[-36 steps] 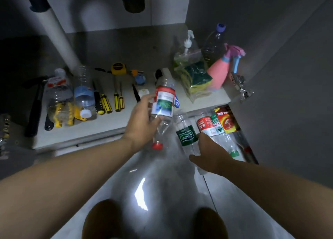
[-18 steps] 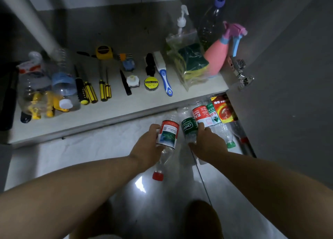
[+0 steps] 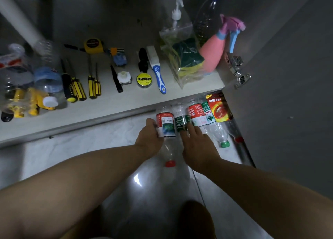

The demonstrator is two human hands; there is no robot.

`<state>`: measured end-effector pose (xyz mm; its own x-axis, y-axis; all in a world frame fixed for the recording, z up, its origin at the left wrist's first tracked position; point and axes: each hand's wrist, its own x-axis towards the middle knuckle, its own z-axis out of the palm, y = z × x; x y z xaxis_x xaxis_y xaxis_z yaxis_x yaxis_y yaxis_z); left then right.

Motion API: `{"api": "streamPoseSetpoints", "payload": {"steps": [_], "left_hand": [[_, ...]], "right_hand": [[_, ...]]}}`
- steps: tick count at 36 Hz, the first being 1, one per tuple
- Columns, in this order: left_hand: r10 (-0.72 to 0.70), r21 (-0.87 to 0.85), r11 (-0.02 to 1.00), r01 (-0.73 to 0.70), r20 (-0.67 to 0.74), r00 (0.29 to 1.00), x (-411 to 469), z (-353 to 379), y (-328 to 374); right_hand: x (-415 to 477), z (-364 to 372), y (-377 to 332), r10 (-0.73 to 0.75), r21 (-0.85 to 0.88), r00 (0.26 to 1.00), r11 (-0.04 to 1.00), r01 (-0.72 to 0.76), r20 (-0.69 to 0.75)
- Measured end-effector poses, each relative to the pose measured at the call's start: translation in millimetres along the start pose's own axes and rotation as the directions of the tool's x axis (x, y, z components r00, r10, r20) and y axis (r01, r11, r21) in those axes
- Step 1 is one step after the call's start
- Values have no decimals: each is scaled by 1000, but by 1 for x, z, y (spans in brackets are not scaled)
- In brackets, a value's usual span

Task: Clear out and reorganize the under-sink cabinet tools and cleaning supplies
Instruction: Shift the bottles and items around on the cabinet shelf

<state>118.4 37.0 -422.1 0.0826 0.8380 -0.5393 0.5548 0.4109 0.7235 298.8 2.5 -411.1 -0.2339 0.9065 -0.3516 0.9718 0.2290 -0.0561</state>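
Left hand (image 3: 150, 137) grips the clear plastic bottle with red-and-white label (image 3: 165, 125) along the label's left side. The thumb is on top; the other fingers curl under and are mostly hidden.

The bottle lies flat on the pale tiled floor (image 3: 90, 148). Its base is at the front edge of the white cabinet shelf (image 3: 108, 108) and its red cap (image 3: 170, 163) points back toward the person, so the long axis runs straight out from that edge.

Right hand (image 3: 197, 145) is just beside it. Its fingers (image 3: 193, 130) are straight, slightly spread, and laid flat over the clear plastic bottle with green label (image 3: 180, 123), the next in a parallel row running toward the grey cabinet door (image 3: 279, 112). The two labels appear to touch.

Judged step: seating the red-labelled bottle as the leftmost in the row. The left hand is the nearer one. On release, the bottle is free to roll only leftward.
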Motion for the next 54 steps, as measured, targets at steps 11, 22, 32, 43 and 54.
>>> {"api": "streamPoseSetpoints", "payload": {"steps": [11, 22, 32, 43, 54], "left_hand": [[87, 142, 985, -98, 82, 993, 1, 4, 1], [136, 279, 936, -212, 270, 953, -2, -5, 3], [277, 347, 877, -331, 199, 940, -27, -63, 17], [350, 319, 922, -221, -438, 828, -47, -207, -23], [16, 231, 907, 353, -855, 518, -27, -324, -58]], "right_hand": [[0, -2, 8, 11, -2, 994, 1000, -11, 112], [1, -8, 8, -3, 35, 995, 999, -1, 95], [7, -34, -12, -182, 120, 983, 976, 184, -26], [48, -109, -106, -345, 151, 930, 920, 362, -125], [133, -134, -232, -296, 431, 929, 825, 365, -221]]}}
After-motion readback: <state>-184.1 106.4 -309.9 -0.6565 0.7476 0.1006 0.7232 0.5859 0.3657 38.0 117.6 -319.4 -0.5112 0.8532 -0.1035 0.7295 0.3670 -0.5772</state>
